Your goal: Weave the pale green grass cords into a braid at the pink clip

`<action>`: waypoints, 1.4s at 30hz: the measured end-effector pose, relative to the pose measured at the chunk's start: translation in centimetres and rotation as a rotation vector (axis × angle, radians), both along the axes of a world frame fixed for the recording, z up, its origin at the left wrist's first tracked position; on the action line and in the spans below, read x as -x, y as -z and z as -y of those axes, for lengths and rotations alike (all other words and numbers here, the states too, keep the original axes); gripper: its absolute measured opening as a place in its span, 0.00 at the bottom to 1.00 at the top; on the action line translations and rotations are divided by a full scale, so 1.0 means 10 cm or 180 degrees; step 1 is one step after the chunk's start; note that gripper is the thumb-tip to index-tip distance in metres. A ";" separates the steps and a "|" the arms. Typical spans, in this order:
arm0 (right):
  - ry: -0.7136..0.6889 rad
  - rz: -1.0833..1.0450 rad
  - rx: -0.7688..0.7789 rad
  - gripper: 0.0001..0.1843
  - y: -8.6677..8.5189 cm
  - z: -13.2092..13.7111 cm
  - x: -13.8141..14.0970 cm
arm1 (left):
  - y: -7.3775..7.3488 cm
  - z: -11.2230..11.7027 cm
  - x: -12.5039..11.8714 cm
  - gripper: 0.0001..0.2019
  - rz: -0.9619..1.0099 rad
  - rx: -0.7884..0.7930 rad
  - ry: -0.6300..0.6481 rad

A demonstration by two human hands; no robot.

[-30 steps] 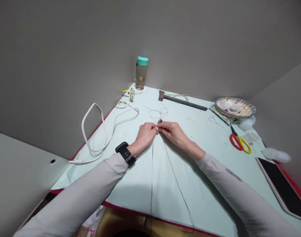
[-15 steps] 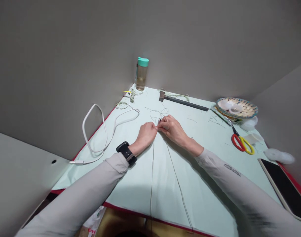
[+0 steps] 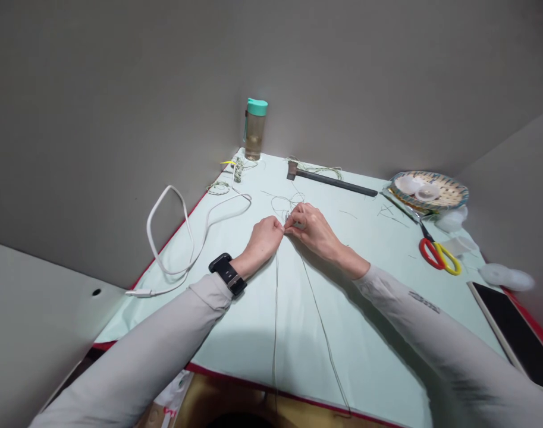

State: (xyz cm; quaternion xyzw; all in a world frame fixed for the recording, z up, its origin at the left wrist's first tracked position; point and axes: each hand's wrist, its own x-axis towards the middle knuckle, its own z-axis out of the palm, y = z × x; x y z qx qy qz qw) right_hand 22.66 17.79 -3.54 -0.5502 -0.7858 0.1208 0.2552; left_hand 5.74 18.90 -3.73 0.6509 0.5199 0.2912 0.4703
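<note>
My left hand (image 3: 264, 239) is closed in a pinch at the middle of the table, a black watch (image 3: 228, 274) on its wrist. Its fingertips meet those of my right hand (image 3: 313, 230), also pinched. Both grip thin pale cord (image 3: 276, 321); the exact spot is hidden by the fingers. One strand runs from under the hands toward the front edge, and a second strand (image 3: 323, 327) slants down to the right over that edge. Beyond the fingers lie loose loops of cord (image 3: 283, 201). A small dark, shiny piece shows by my right fingertips, too small to name.
A hammer (image 3: 336, 182) and a water bottle (image 3: 255, 131) are at the back. White cable (image 3: 205, 238) loops on the left. To the right are scissors (image 3: 439, 255), a woven basket (image 3: 456, 193) with clear plastic pieces, and a dark-screened tablet (image 3: 514, 333).
The view has shifted slightly. Both hands stay pinched together in the same place, with my right fingers changing their bend a little.
</note>
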 end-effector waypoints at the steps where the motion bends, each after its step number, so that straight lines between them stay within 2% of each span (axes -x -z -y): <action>1: 0.0005 -0.0047 0.0012 0.04 0.00 0.00 0.00 | 0.00 0.00 0.00 0.07 0.0013 0.0004 0.0005; 10: 0.0284 -0.0298 -0.0001 0.05 0.06 0.04 0.02 | 0.00 -0.04 -0.04 0.10 0.0021 -0.0119 0.0064; 15: 0.0469 0.0092 -0.0364 0.09 0.09 0.12 0.07 | 0.04 -0.05 -0.06 0.11 0.0054 -0.0136 0.0051; 22: 0.0486 0.0510 -0.0775 0.12 0.13 0.16 0.11 | 0.08 -0.07 -0.07 0.07 0.0145 -0.0182 0.0051; 29: 0.0640 0.0254 -0.0814 0.09 0.26 0.18 0.07 | 0.12 -0.07 -0.08 0.05 0.0248 -0.0152 0.0029; 34: 0.0428 -0.0310 -0.0668 0.11 0.29 0.19 0.04 | 0.12 -0.06 -0.09 0.04 0.0275 -0.0130 -0.0027; 42: 0.0484 0.0029 -0.1048 0.10 0.31 0.19 0.04 | 0.10 -0.05 -0.08 0.05 0.0280 -0.0162 -0.0035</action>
